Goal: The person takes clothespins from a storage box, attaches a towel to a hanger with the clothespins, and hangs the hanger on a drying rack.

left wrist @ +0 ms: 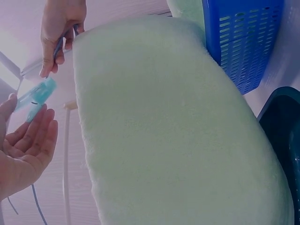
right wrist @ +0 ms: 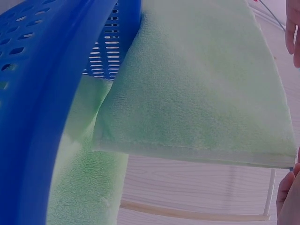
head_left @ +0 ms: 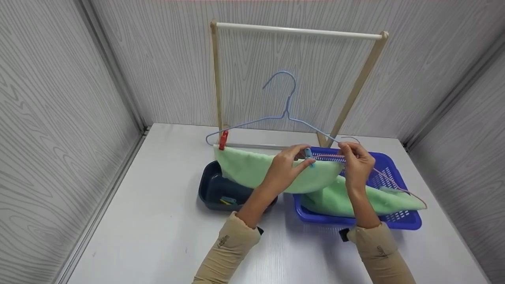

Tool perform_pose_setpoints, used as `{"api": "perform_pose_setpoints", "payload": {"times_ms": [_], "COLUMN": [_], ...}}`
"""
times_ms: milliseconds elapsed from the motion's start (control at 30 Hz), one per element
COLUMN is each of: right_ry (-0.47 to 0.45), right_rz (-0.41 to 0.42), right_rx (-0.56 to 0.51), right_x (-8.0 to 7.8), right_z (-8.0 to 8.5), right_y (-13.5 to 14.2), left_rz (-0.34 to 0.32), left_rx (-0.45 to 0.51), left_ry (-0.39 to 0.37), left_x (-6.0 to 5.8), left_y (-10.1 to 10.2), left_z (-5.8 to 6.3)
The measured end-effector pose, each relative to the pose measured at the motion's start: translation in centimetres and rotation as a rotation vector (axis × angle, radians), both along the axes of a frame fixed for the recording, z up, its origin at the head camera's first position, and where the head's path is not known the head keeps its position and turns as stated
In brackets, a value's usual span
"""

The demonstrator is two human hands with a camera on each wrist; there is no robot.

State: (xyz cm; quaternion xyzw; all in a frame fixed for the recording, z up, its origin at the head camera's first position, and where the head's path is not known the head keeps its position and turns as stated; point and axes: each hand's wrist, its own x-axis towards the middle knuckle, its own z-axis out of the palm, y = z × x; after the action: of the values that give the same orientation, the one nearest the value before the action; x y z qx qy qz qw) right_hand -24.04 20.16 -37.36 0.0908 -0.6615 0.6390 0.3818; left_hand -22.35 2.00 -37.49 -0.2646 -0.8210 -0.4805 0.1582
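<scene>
A light green towel hangs along the lower bar of a blue wire hanger. A red clothespin clips its left corner to the hanger. My left hand pinches a light blue clothespin between thumb and fingers, close to the towel's upper edge. With my right hand I hold the hanger's right end, beside the towel's right corner. In the right wrist view, the towel fills the middle; that hand shows only at the edge.
A blue perforated basket at right holds another green towel and a pink hanger. A dark bin with a few clothespins sits left of it. Behind stands a wooden rack with a white rod.
</scene>
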Motion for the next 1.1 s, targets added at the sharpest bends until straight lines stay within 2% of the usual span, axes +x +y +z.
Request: {"api": "perform_pose_setpoints", "payload": {"times_ms": [233,467,700,1100], "right_ry": [-0.008,0.012,0.018,0.036], "right_rz": [-0.011,-0.013,-0.017,-0.011], "right_rx": [0.019,0.041,0.050,0.057], "right_x": [0.2,0.3,0.4,0.7], "right_z": [-0.2,-0.3,-0.2,-0.3], "right_y": [-0.1,-0.1,-0.2,-0.6], "left_rz": [0.002,0.011,0.005,0.018], "left_rx": [0.057,0.041,0.042,0.019], "left_ry": [0.009,0.072,0.081,0.138], "left_x": [-0.1,-0.1,-0.2,-0.2], "left_y": [0.6,1.3,2.3,3.6], "left_z": [-0.1,-0.2,-0.4,-0.8]}}
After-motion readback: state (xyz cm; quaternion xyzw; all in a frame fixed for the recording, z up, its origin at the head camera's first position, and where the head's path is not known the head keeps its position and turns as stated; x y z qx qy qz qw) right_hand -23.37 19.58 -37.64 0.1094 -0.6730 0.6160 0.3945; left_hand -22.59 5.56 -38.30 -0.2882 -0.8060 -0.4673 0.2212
